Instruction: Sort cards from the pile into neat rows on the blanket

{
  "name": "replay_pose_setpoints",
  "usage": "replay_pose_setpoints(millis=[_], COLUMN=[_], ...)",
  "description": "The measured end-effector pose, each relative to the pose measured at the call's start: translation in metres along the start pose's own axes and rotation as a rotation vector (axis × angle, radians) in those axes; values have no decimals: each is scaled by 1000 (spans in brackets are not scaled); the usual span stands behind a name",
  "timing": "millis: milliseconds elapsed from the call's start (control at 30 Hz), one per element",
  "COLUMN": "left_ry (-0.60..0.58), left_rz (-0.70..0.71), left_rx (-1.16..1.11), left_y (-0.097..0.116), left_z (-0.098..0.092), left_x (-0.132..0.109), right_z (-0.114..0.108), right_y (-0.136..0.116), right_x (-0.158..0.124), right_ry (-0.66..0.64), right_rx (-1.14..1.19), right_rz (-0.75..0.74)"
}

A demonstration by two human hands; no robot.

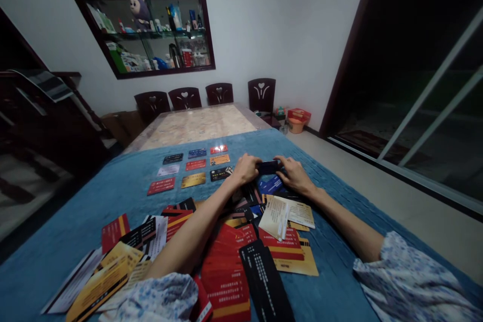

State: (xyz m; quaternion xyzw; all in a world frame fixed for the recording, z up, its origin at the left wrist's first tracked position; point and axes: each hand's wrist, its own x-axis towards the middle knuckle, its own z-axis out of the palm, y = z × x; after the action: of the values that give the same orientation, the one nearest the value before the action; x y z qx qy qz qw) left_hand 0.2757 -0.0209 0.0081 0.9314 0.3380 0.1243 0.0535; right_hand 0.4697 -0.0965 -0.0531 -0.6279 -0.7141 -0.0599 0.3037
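Between both hands a dark card (267, 165) is held by its short ends, tilted up off the cloth; whether it is one card or a small stack I cannot tell. My left hand (246, 169) pinches its left end, and my right hand (295, 174) grips the right end. Just below them lies a blue card (270, 184). Left of my left hand are rows of laid-out cards, including a black VIP card (221, 173), an orange card (220, 160) and a gold card (193, 180). Under my forearms spreads a loose pile of red cards (226, 276), black cards (264, 276) and cream cards (274, 216).
A blue cloth (124, 176) covers the near part of the marble-patterned table (196, 123). Dark chairs (261, 94) stand at its far end. More gold cards (107, 276) lie at the near left. A wall niche (158, 34) holds bottles and a plush toy (139, 12).
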Motion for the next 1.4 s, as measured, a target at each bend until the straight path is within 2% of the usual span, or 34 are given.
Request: replay_pose_setpoints(millis=[200, 367, 633, 900, 1167, 1400], left_ry=[63, 63, 51, 54, 114, 106], left_rz=[-28, -31, -21, -76, -95, -5], left_rx=[16, 37, 52, 39, 30, 218], left_y=[5, 9, 5, -1, -6, -14], left_z=[-5, -11, -10, -15, -20, -26], left_x=[-1, -4, -10, -15, -25, -41], right_z=[-5, -8, -8, -10, -18, -19], right_y=[-5, -7, -14, -22, -32, -38], right_x=[0, 1, 4, 9, 17, 23], right_ry=[94, 138, 153, 177, 98, 59], right_rx=[-121, -257, -369, -401, -407, -400], right_rz=[-96, -178, -263, -335, -375, -349])
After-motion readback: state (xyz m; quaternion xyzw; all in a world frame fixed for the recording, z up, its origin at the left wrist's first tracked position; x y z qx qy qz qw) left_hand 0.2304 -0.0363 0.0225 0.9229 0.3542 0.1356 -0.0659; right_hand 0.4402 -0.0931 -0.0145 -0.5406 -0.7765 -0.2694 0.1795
